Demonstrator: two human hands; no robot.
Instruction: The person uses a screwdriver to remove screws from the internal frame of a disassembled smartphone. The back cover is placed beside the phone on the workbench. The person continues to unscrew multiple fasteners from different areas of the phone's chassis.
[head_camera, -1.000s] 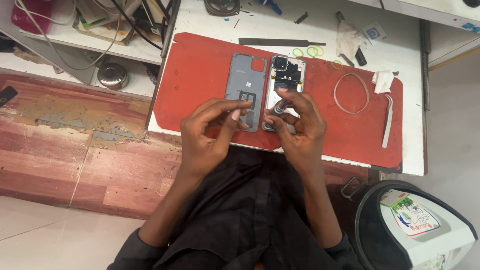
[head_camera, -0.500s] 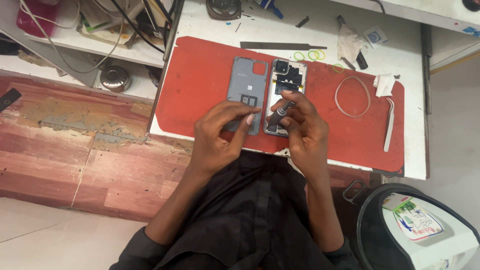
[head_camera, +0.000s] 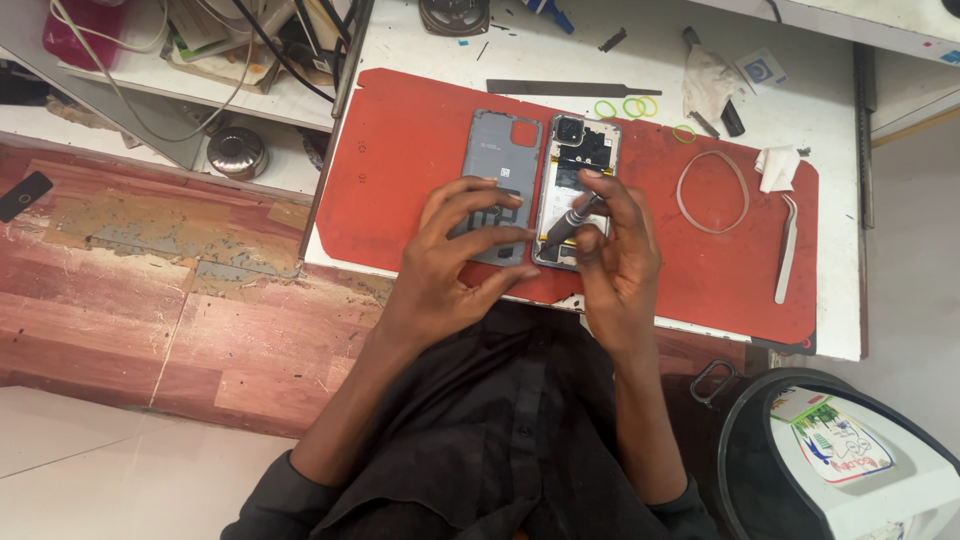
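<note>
An opened phone (head_camera: 583, 160) lies face down on a red work mat (head_camera: 400, 160), its insides showing. Beside it on the left lies its grey back cover (head_camera: 495, 160). My right hand (head_camera: 618, 260) holds a small screwdriver (head_camera: 572, 216) slanted over the lower half of the phone. My left hand (head_camera: 455, 250) rests with spread fingers over the lower part of the back cover, its fingertips reaching toward the phone's left edge. The lower end of the phone is hidden by my hands.
Tweezers (head_camera: 787, 250), a rubber band loop (head_camera: 712, 190) and small yellow-green rings (head_camera: 632, 107) lie on the mat's right and far side. A long metal file (head_camera: 570, 89) lies beyond the mat. A black bin (head_camera: 840, 460) stands at lower right; cables clutter a shelf (head_camera: 200, 60) at upper left.
My hands have shifted slightly on the phone; the screwdriver now points more steeply across its lower half. The phone and back cover stay in place.
</note>
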